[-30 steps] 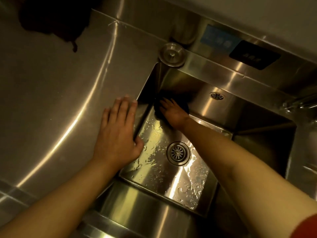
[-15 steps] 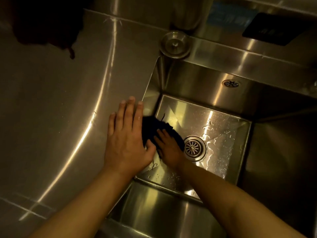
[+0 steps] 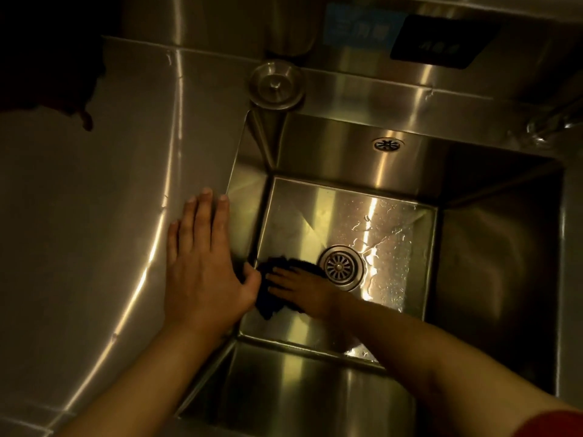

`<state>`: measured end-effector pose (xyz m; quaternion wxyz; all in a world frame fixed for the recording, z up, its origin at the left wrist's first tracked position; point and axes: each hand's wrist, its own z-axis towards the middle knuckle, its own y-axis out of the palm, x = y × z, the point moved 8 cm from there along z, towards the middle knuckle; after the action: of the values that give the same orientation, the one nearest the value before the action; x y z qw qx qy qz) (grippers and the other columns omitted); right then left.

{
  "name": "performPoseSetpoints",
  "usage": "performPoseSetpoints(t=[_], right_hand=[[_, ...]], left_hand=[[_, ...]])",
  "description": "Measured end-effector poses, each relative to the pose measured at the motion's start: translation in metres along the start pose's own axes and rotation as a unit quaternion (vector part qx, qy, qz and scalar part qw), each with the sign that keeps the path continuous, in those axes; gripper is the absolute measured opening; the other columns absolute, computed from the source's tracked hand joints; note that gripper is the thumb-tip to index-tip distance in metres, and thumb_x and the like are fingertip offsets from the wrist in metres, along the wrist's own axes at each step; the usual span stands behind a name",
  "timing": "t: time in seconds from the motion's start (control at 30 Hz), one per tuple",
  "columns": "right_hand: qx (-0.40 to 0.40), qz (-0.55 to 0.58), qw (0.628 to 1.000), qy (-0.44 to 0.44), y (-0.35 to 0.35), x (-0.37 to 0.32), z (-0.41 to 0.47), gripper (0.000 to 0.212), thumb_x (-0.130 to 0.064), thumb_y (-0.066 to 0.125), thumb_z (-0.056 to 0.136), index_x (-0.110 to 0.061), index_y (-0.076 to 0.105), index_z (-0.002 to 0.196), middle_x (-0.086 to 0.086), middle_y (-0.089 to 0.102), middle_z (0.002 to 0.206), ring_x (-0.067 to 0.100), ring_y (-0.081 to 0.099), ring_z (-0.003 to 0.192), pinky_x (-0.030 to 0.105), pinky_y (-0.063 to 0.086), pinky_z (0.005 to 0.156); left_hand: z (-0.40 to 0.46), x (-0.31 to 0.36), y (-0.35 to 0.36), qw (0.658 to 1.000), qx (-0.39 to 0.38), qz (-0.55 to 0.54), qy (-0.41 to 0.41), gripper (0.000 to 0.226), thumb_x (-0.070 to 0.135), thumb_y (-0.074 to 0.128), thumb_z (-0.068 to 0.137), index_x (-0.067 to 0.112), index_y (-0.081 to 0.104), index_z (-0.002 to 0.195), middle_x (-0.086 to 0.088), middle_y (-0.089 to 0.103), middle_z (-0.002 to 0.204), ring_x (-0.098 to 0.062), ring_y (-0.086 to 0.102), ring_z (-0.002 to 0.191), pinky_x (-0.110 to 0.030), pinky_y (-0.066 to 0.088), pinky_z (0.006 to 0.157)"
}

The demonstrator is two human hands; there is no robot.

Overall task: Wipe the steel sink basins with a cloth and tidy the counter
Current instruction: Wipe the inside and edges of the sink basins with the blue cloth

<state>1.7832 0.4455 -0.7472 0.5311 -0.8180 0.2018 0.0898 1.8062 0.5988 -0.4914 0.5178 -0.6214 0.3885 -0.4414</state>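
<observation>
Fingers [image 3: 279, 272] of right hand [image 3: 303, 291] spread flat, pressing dark cloth [image 3: 271, 302] onto wet sink basin [image 3: 347, 216] floor beside drain [image 3: 340, 267]; left hand [image 3: 202, 272] flat, fingers together, on steel table [image 3: 94, 231] at basin edge.

No text can be read. A blue label [image 3: 362, 28] and a black panel [image 3: 441, 42] on the steel backsplash [image 3: 220, 20] behind the sink carry pale characters, too blurred and dim to make out.

Cloth [image 3: 273, 288] in basin [image 3: 347, 216], left of drain [image 3: 340, 267]; stopper [image 3: 277, 84] perhaps on rim behind
</observation>
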Motion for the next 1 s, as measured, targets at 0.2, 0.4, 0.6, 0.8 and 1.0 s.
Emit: performPoseSetpoints(t=[0.2, 0.4, 0.6, 0.8, 1.0], right_hand=[[0.09, 0.082, 0.968, 0.22, -0.062, 0.095, -0.001, 0.069, -0.032, 0.049, 0.104, -0.023, 0.014, 0.163, 0.005, 0.0, 0.171, 0.028, -0.001, 0.157, 0.044, 0.005, 0.127], [0.19, 0.176, 0.874, 0.412, -0.049, 0.155, -0.104, 0.059, -0.024, 0.046, 0.105, -0.019, 0.026, 0.16, 0.007, 0.01, 0.17, 0.026, 0.005, 0.157, 0.04, 0.01, 0.125], [0.174, 0.236, 0.796, 0.53, 0.018, 0.126, -0.197, 0.069, -0.017, 0.047, 0.102, -0.015, 0.015, 0.163, 0.01, -0.003, 0.17, 0.027, -0.006, 0.157, 0.044, 0.011, 0.126], [0.013, 0.196, 0.91, 0.365, 0.081, 0.01, -0.174, 0.084, -0.02, 0.048, 0.1, -0.022, -0.01, 0.161, 0.005, -0.029, 0.163, 0.033, -0.024, 0.152, 0.059, 0.008, 0.124], [-0.023, 0.1, 0.991, 0.083, 0.065, -0.035, -0.098, 0.071, -0.02, 0.043, 0.105, -0.024, 0.003, 0.163, 0.002, -0.012, 0.17, 0.028, -0.016, 0.155, 0.051, -0.008, 0.125]], left_hand=[[0.0, 0.001, -0.001, 1.0, -0.005, -0.001, 0.0, 0.107, 0.048, 0.061, 0.077, 0.018, 0.008, 0.165, -0.007, 0.01, 0.173, -0.025, 0.005, 0.16, -0.05, 0.012, 0.127], [0.0, 0.003, -0.003, 1.0, 0.003, 0.009, -0.004, 0.107, 0.046, 0.061, 0.074, 0.015, 0.012, 0.165, -0.01, 0.015, 0.171, -0.028, 0.009, 0.159, -0.054, 0.016, 0.126], [0.001, 0.002, -0.001, 1.0, 0.014, 0.021, 0.0, 0.108, 0.049, 0.057, 0.073, 0.016, 0.011, 0.165, -0.009, 0.014, 0.171, -0.028, 0.008, 0.159, -0.055, 0.017, 0.126], [0.001, 0.002, -0.001, 1.0, 0.017, 0.015, 0.001, 0.11, 0.05, 0.058, 0.071, 0.016, 0.011, 0.165, -0.009, 0.014, 0.171, -0.028, 0.008, 0.16, -0.056, 0.019, 0.125], [0.001, 0.005, -0.003, 1.0, 0.001, 0.014, -0.001, 0.11, 0.049, 0.059, 0.071, 0.017, 0.01, 0.164, -0.009, 0.01, 0.172, -0.029, 0.006, 0.16, -0.056, 0.017, 0.125]])
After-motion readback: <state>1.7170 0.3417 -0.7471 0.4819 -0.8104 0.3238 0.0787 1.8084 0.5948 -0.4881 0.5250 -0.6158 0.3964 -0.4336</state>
